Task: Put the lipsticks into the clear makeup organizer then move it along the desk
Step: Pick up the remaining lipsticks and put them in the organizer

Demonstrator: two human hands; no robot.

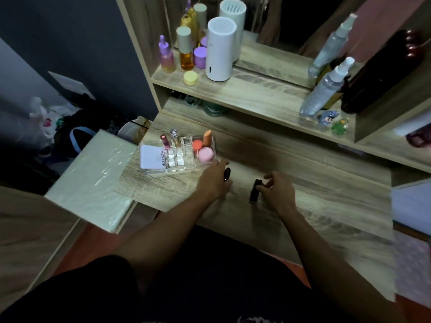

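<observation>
Near the left edge of the wooden desk [303,183] sits the clear makeup organizer [178,153], holding two upright lipsticks at its back, pink and orange sponges on its right (a white packet lies at its left). Beside its front right corner, the left hand [213,180] curls around a black lipstick [226,174]. Toward the desk's front edge, the right hand [276,192] pinches a second black lipstick [255,190].

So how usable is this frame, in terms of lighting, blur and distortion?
Head view: dim overall, the lap nearly black; wide-angle bending curves the shelf edges; the hands, left and right, and the dark lipsticks are soft; the clear organizer reads well enough.
</observation>
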